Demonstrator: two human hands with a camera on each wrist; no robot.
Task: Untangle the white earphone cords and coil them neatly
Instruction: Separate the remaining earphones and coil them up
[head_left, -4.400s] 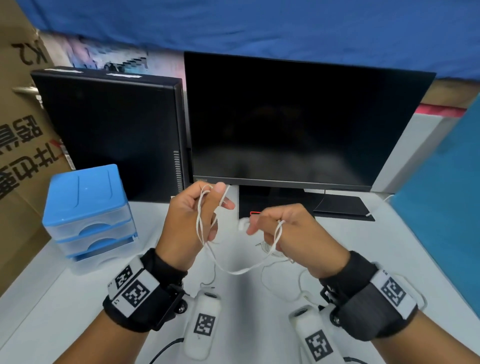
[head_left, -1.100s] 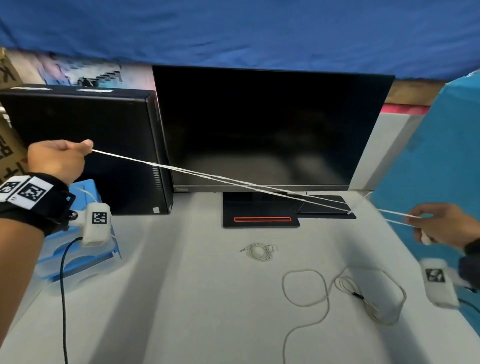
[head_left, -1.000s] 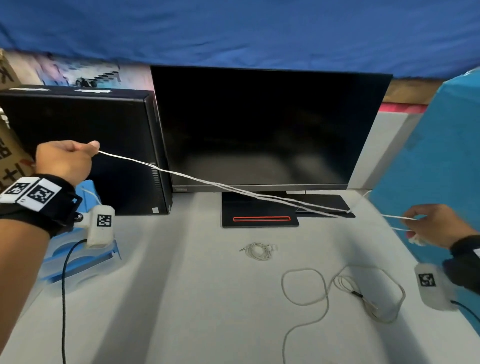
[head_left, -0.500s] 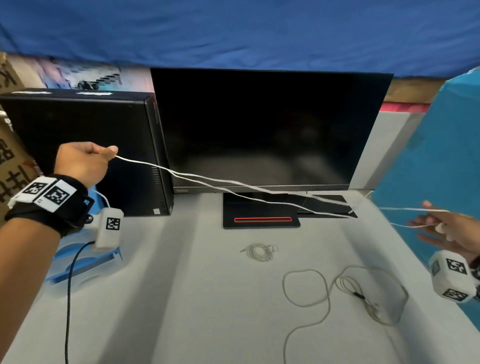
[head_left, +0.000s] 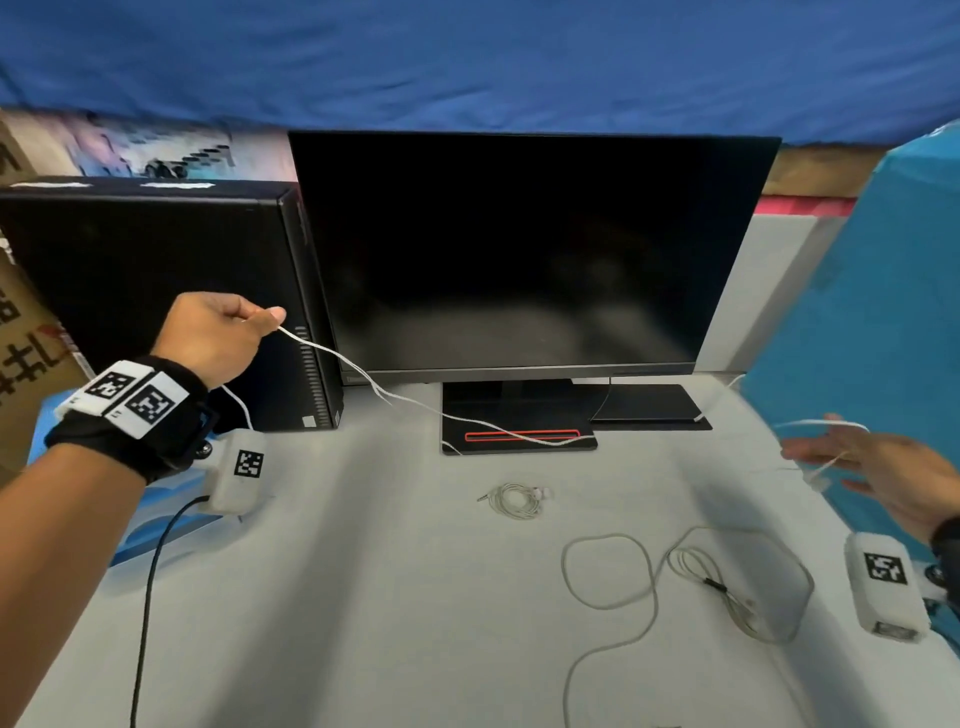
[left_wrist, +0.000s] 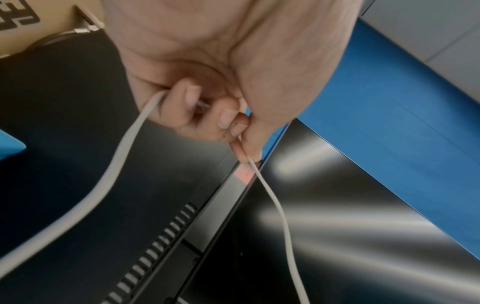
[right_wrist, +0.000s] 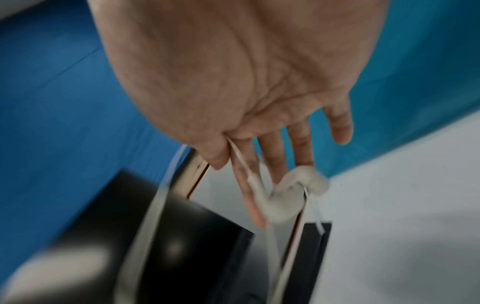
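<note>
Your left hand (head_left: 215, 338) pinches the white earphone cord (head_left: 415, 405) between thumb and forefinger; keep that pinch firm. The cord sags from it down to the desk (head_left: 389, 597) and across toward your right hand (head_left: 893, 480), whose fingers are spread, earbuds (right_wrist: 291, 197) draped over them. Gather slack evenly. Motion blur hides how securely they hang.

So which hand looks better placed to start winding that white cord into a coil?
Probably the right hand: its fingers are spread, with the earphone cord draped loosely over them, free to wrap. The left hand pinches the other end firmly, so it suits anchoring the cord instead.
</note>
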